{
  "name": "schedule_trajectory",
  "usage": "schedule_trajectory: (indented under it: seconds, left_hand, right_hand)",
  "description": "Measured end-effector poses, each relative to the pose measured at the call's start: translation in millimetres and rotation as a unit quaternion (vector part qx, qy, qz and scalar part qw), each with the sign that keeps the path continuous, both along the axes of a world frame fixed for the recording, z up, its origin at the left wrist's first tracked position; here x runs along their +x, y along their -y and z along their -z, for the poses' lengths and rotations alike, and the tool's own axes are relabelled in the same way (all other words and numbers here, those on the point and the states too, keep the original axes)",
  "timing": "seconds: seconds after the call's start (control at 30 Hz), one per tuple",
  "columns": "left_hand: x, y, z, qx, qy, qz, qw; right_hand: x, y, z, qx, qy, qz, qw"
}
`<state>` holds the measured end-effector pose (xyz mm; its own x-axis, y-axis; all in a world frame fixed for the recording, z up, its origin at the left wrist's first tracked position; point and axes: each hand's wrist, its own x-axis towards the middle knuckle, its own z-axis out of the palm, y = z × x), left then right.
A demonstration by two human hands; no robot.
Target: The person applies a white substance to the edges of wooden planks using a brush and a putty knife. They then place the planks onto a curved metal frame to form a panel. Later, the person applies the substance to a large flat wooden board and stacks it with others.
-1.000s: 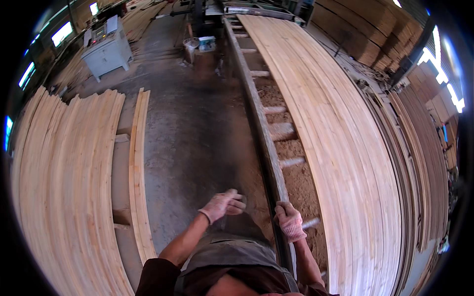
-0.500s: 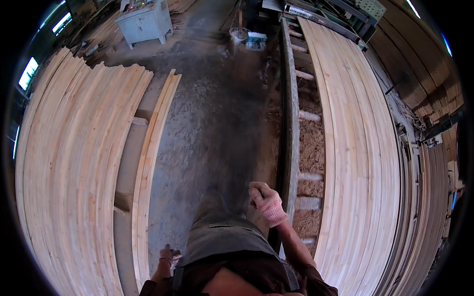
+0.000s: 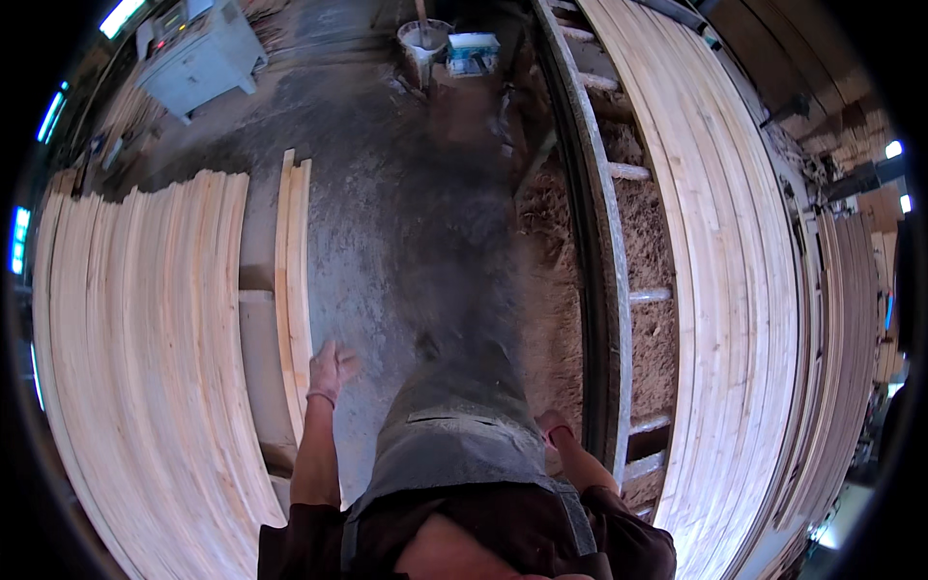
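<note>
My left hand (image 3: 332, 370), in a pale glove, swings ahead of my body over the grey floor, just right of two narrow pale boards (image 3: 295, 261) lying side by side. Its fingers are blurred but look loosely apart, and I see nothing held in them. Beside my right hip, my right hand (image 3: 555, 426) hangs low between the grey apron (image 3: 454, 449) and the metal rail (image 3: 611, 242). The apron's edge and the angle hide most of its fingers.
A wide layer of pale boards (image 3: 145, 338) lies on the left. Right of the rail, more long boards (image 3: 735, 290) lie on a roller frame, with sawdust beneath its rollers (image 3: 650, 295). Ahead stand a bucket (image 3: 422, 41), a blue-and-white box (image 3: 473, 55) and a grey control cabinet (image 3: 208, 63).
My left hand has swung forward and up while my right hand has dropped back beside the apron. The view has turned; the bucket and cabinet now sit further left, the rail nearer the right.
</note>
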<state>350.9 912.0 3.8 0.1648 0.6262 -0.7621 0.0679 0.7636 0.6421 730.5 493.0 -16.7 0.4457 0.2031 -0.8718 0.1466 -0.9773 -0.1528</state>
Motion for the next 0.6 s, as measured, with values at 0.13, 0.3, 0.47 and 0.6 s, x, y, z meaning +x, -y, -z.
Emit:
schedule_trajectory:
  seconds: [0.13, 0.3, 0.47, 0.6]
  left_hand:
    - [104.3, -111.7, -47.1, 0.035, -0.025, 0.052, 0.998]
    - [157.2, -182.2, 19.6, -0.014, -0.115, 0.224, 0.968]
    - [219.1, -218.9, 17.8, -0.088, -0.139, 0.204, 0.965]
    - [266.3, -272.0, 33.5, -0.110, -0.136, 0.244, 0.954]
  right_hand:
    - [0.7, 0.7, 85.5, 0.087, -0.088, -0.201, 0.972]
    - [56.0, -191.6, 56.2, 0.083, -0.184, 0.346, 0.916]
    - [129.5, -338.8, 34.5, 0.305, -0.128, 0.196, 0.923]
    - [140.7, -428.5, 5.6, 0.236, -0.203, 0.025, 0.950]
